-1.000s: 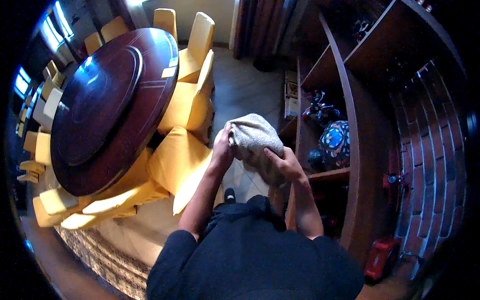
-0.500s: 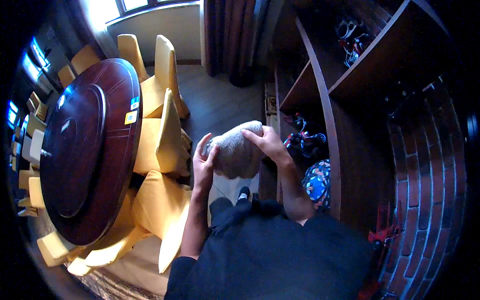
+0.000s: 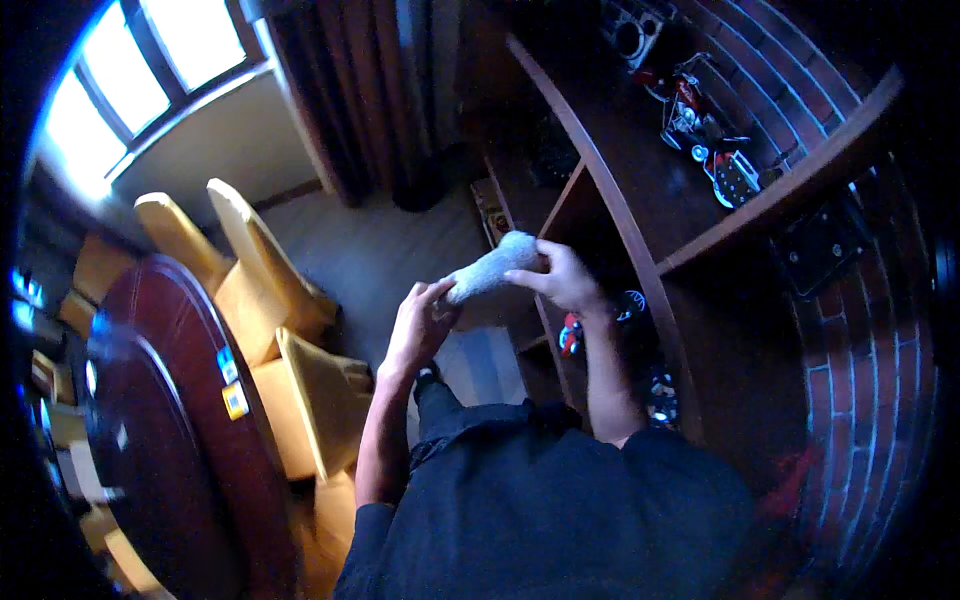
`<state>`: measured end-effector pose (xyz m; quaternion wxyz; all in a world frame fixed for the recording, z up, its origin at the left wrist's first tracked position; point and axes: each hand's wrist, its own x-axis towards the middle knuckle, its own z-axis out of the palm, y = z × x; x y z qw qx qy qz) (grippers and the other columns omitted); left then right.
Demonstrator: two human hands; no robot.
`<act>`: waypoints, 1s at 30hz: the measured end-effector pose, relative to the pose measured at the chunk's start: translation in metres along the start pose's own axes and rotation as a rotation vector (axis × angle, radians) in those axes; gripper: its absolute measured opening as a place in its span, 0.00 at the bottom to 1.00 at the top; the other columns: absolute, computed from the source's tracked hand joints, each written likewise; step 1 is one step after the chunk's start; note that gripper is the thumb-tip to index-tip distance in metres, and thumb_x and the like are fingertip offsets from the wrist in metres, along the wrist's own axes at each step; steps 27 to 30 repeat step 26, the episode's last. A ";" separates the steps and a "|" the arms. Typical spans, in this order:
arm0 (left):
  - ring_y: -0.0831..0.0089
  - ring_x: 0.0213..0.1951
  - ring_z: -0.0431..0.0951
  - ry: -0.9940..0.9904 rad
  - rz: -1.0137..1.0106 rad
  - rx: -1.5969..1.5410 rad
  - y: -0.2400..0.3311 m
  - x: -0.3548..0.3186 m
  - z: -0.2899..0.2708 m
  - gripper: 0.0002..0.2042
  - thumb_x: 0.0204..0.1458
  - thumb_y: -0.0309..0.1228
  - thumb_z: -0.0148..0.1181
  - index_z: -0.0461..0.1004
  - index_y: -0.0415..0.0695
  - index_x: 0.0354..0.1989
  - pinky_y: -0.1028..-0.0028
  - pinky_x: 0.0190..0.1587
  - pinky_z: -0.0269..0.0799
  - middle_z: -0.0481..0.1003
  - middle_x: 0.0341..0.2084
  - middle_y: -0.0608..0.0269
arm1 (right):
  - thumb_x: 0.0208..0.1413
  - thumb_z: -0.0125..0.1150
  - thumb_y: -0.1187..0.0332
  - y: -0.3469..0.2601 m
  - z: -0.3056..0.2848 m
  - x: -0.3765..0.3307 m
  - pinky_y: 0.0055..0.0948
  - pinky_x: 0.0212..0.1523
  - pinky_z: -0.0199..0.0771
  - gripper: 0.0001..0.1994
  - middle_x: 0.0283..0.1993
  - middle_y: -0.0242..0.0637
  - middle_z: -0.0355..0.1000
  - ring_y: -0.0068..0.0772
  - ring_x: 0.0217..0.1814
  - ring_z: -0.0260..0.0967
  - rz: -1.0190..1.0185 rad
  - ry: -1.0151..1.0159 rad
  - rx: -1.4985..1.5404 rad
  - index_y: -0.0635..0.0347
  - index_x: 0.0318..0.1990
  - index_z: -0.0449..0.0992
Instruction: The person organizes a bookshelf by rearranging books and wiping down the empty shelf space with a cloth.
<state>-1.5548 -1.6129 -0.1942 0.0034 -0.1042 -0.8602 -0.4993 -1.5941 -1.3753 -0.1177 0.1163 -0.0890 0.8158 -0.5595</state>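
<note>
A light grey, fuzzy cloth (image 3: 484,276) is stretched between my hands in front of my body, bunched into a narrow roll. My left hand (image 3: 418,325) pinches its lower left end, fingers curled over the edge. At the upper right end, my right hand (image 3: 570,281) grips it, with the thumb along the near side. The cloth is held in the air, to the left of the dark wooden shelf unit (image 3: 590,165). Parts of both ends are hidden by my fingers.
A red toy motorcycle (image 3: 690,115) stands on the upper shelf near a grey boxy device (image 3: 632,38). On the left are a round dark table (image 3: 205,400) and yellow-covered chairs (image 3: 300,390). Dark curtains (image 3: 335,90) hang beside the window, and a brick wall (image 3: 865,420) is at right.
My view has turned right toward the shelves, and the table has slid left. The cloth, broad and drooping before, now shows as a narrow roll. Both hands still hold it.
</note>
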 end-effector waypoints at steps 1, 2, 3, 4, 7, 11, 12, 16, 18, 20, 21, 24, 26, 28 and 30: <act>0.51 0.48 0.73 0.006 0.074 0.060 0.000 0.032 -0.007 0.21 0.43 0.23 0.64 0.74 0.43 0.49 0.61 0.50 0.69 0.72 0.46 0.47 | 0.51 0.68 0.62 -0.004 -0.014 0.015 0.33 0.52 0.73 0.20 0.43 0.40 0.76 0.33 0.47 0.73 -0.019 0.003 -0.056 0.65 0.48 0.75; 0.50 0.48 0.72 0.002 0.141 0.114 0.004 0.061 -0.013 0.18 0.44 0.22 0.63 0.75 0.44 0.47 0.61 0.49 0.70 0.72 0.46 0.46 | 0.52 0.67 0.62 -0.008 -0.027 0.026 0.32 0.51 0.72 0.19 0.42 0.38 0.76 0.31 0.46 0.73 -0.049 0.066 -0.059 0.64 0.47 0.76; 0.49 0.51 0.70 0.019 0.316 0.204 0.012 0.095 -0.023 0.17 0.45 0.24 0.63 0.74 0.42 0.46 0.60 0.52 0.69 0.70 0.48 0.45 | 0.53 0.66 0.62 -0.014 -0.040 0.038 0.31 0.50 0.72 0.18 0.41 0.37 0.77 0.28 0.46 0.73 -0.079 0.130 -0.064 0.64 0.46 0.77; 0.48 0.55 0.67 0.033 0.496 0.292 0.025 0.132 -0.035 0.16 0.46 0.26 0.63 0.74 0.40 0.45 0.59 0.54 0.68 0.68 0.51 0.44 | 0.53 0.65 0.63 -0.030 -0.051 0.046 0.29 0.49 0.71 0.16 0.41 0.35 0.77 0.25 0.44 0.72 -0.114 0.265 -0.111 0.64 0.44 0.77; 0.52 0.46 0.74 0.096 0.844 0.280 0.077 0.247 -0.057 0.12 0.46 0.28 0.61 0.75 0.43 0.40 0.57 0.50 0.67 0.74 0.44 0.50 | 0.54 0.64 0.62 -0.100 -0.081 0.067 0.26 0.47 0.70 0.15 0.41 0.33 0.77 0.21 0.41 0.72 -0.189 0.617 -0.151 0.64 0.42 0.78; 0.56 0.41 0.76 0.357 1.171 0.215 0.153 0.360 -0.059 0.13 0.49 0.30 0.61 0.76 0.45 0.44 0.62 0.46 0.70 0.76 0.39 0.58 | 0.58 0.61 0.61 -0.153 -0.126 0.094 0.22 0.48 0.66 0.15 0.40 0.31 0.76 0.18 0.42 0.69 -0.329 0.872 -0.268 0.65 0.44 0.77; 0.59 0.44 0.76 0.404 1.216 0.223 0.162 0.382 -0.053 0.13 0.50 0.32 0.60 0.76 0.47 0.45 0.63 0.50 0.69 0.76 0.42 0.61 | 0.58 0.60 0.62 -0.156 -0.139 0.101 0.21 0.48 0.66 0.15 0.41 0.31 0.76 0.18 0.42 0.69 -0.346 0.916 -0.310 0.65 0.44 0.77; 0.61 0.46 0.75 0.401 1.387 0.193 0.160 0.445 -0.019 0.13 0.51 0.33 0.60 0.76 0.51 0.46 0.63 0.52 0.68 0.76 0.45 0.63 | 0.59 0.59 0.63 -0.117 -0.171 0.118 0.22 0.50 0.65 0.15 0.43 0.30 0.76 0.18 0.44 0.68 -0.280 0.941 -0.441 0.66 0.46 0.77; 0.61 0.47 0.75 0.256 1.404 0.228 0.128 0.462 0.007 0.14 0.49 0.32 0.60 0.75 0.53 0.46 0.62 0.52 0.67 0.75 0.45 0.62 | 0.59 0.59 0.62 -0.083 -0.169 0.130 0.23 0.50 0.66 0.16 0.43 0.30 0.76 0.18 0.45 0.67 -0.140 0.875 -0.440 0.67 0.47 0.76; 0.57 0.49 0.73 -0.010 1.359 0.401 0.097 0.469 0.035 0.16 0.46 0.30 0.60 0.74 0.46 0.46 0.58 0.55 0.64 0.74 0.45 0.57 | 0.57 0.61 0.63 -0.045 -0.165 0.138 0.25 0.49 0.67 0.15 0.38 0.36 0.78 0.20 0.43 0.69 0.163 0.795 -0.517 0.65 0.45 0.78; 0.53 0.56 0.68 -0.467 1.126 0.442 0.086 0.469 0.036 0.23 0.46 0.33 0.61 0.69 0.44 0.53 0.54 0.60 0.59 0.70 0.52 0.53 | 0.56 0.61 0.64 -0.028 -0.162 0.142 0.30 0.53 0.67 0.17 0.44 0.43 0.75 0.30 0.48 0.71 0.422 0.721 -0.571 0.63 0.50 0.75; 0.48 0.67 0.51 -0.576 1.147 0.224 0.032 0.498 0.074 0.37 0.48 0.42 0.65 0.54 0.51 0.67 0.51 0.66 0.50 0.52 0.66 0.50 | 0.55 0.60 0.65 -0.013 -0.131 0.167 0.38 0.61 0.61 0.24 0.59 0.48 0.65 0.47 0.61 0.62 0.254 1.065 -0.939 0.59 0.59 0.67; 0.49 0.70 0.43 -0.725 1.073 0.291 0.050 0.497 0.064 0.40 0.50 0.44 0.64 0.49 0.53 0.69 0.54 0.69 0.43 0.45 0.69 0.53 | 0.51 0.64 0.59 -0.014 -0.137 0.183 0.42 0.65 0.56 0.32 0.65 0.49 0.59 0.47 0.68 0.55 -0.015 0.982 -0.982 0.56 0.63 0.63; 0.49 0.70 0.43 -0.725 1.073 0.291 0.050 0.497 0.064 0.40 0.50 0.44 0.64 0.49 0.53 0.69 0.54 0.69 0.43 0.45 0.69 0.53 | 0.51 0.64 0.59 -0.014 -0.137 0.183 0.42 0.65 0.56 0.32 0.65 0.49 0.59 0.47 0.68 0.55 -0.015 0.982 -0.982 0.56 0.63 0.63; 0.49 0.70 0.43 -0.725 1.073 0.291 0.050 0.497 0.064 0.40 0.50 0.44 0.64 0.49 0.53 0.69 0.54 0.69 0.43 0.45 0.69 0.53 | 0.51 0.64 0.59 -0.014 -0.137 0.183 0.42 0.65 0.56 0.32 0.65 0.49 0.59 0.47 0.68 0.55 -0.015 0.982 -0.982 0.56 0.63 0.63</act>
